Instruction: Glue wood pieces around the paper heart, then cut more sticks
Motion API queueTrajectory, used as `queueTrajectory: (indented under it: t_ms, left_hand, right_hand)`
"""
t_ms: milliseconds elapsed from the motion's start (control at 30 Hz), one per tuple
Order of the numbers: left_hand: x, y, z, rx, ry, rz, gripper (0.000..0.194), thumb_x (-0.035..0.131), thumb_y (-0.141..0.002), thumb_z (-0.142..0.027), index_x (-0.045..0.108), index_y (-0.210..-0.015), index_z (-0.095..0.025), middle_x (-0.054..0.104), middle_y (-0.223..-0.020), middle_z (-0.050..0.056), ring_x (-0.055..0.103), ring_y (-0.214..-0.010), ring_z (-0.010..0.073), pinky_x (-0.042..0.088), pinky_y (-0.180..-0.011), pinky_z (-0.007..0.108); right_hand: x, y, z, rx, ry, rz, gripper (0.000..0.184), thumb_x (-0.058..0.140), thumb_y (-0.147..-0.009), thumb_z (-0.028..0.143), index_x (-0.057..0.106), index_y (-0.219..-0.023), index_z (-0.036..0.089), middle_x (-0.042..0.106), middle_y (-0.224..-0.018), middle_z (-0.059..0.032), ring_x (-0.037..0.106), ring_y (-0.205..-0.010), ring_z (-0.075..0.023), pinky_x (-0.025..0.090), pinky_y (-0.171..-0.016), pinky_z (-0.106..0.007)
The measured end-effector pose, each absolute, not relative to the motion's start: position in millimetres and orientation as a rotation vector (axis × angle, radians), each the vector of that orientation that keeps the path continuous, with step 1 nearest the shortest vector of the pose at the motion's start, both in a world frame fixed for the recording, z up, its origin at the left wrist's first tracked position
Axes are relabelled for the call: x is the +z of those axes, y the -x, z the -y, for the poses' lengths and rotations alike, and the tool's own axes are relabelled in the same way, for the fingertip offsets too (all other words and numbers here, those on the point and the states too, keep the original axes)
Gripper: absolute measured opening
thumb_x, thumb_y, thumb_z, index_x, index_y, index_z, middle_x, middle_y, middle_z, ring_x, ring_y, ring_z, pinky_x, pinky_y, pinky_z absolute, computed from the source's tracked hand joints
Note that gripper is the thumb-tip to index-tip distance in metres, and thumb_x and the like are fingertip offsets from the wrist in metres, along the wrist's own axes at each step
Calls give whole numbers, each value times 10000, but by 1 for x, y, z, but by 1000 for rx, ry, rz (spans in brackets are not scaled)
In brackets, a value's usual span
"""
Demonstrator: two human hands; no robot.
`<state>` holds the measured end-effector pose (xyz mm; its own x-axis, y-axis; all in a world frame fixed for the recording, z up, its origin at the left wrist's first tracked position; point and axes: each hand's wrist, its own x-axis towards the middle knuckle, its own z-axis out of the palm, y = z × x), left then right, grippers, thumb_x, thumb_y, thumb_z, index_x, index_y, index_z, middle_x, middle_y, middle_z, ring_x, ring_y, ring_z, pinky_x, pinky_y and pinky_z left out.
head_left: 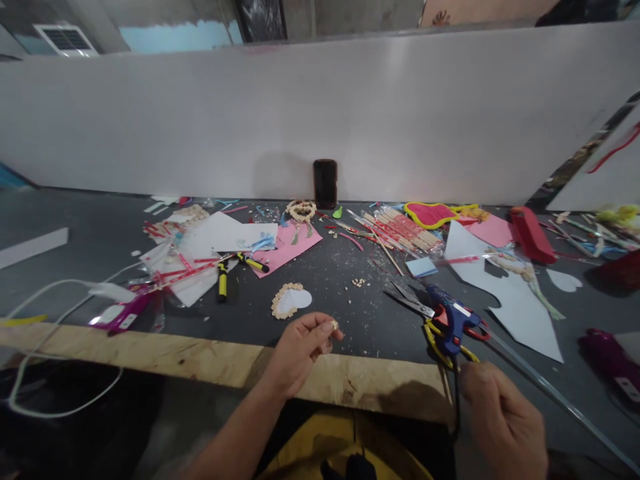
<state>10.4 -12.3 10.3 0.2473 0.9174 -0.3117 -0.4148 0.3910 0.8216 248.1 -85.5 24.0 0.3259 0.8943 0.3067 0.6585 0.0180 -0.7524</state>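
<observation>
My left hand (pixel 310 343), above the table's front edge, pinches a small pale piece (pixel 334 325) between thumb and fingertips. Just beyond it lies a white paper heart (pixel 300 299), its left part bordered by similar beige pieces. A little pile of loose pale pieces (pixel 359 283) sits farther right. My right hand (pixel 505 417) is curled closed at the lower right; whatever its fingers hold, if anything, is hidden. Close beyond it, a blue hot glue gun (pixel 453 317) rests over scissors (pixel 413 301) and yellow handles (pixel 435 343). A long clear glue stick (pixel 550 387) runs from behind the gun.
A phone (pixel 325 184) leans against the white wall panel (pixel 300 113). Pliers (pixel 223 281), a purple glue gun (pixel 127 312) and white cables lie left. Pink paper (pixel 300 243), wooden sticks (pixel 400 230), cut white paper (pixel 525 320) and a red object (pixel 531 235) lie around.
</observation>
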Motion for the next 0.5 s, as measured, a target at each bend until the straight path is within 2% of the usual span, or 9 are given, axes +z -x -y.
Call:
queueTrajectory:
  t_ms: [67,133,200,233,333,500]
  left_hand:
    - [10,-12,13,964,-679,-886,188,665,-723,-295,600,-742,-120,637,-664,20,411,-493,30,316,-528,166]
    - [10,-17,16,912,-682,-864,207,676,-711,-313,601,-739,-122,639,-660,21,419,-497,35,310,-521,167]
    - [11,-24,20,875,-692,-851,219,692,-691,-319,604,-728,-122,638,-652,20,427,-505,40,303,-514,167]
    - [11,-27,23,858,-700,-847,222,700,-682,-318,606,-722,-121,637,-645,20,431,-508,43,300,-512,167]
    - [13,-34,30,818,-710,-819,224,717,-664,-307,612,-706,-113,631,-629,19,435,-512,43,302,-516,167]
    - [12,-39,37,800,-613,-774,210,748,-625,-273,624,-688,-115,568,-583,-14,458,-520,50,333,-543,180]
  right_hand:
    - [23,-253,84,313,1659,1533,260,470,-844,324,472,-609,215,426,-536,45,420,-468,-98,345,-436,-201]
    - [23,-251,79,297,1515,1733,116,525,-814,302,593,-772,218,567,-707,1,550,-623,-132,436,-551,-211]
    - [23,-242,72,226,1390,1853,197,541,-804,271,613,-985,235,584,-967,-60,581,-839,-173,475,-671,-248]
    - [22,-236,69,205,1353,1887,240,545,-803,251,603,-1036,244,564,-1029,-74,570,-895,-180,479,-709,-262]
    - [21,-217,62,201,1259,1945,304,551,-799,190,578,-1097,243,552,-1023,-81,541,-938,-183,478,-759,-298]
    - [18,-201,58,172,1130,1983,273,582,-780,148,604,-1042,223,587,-933,-67,520,-892,-186,482,-741,-335]
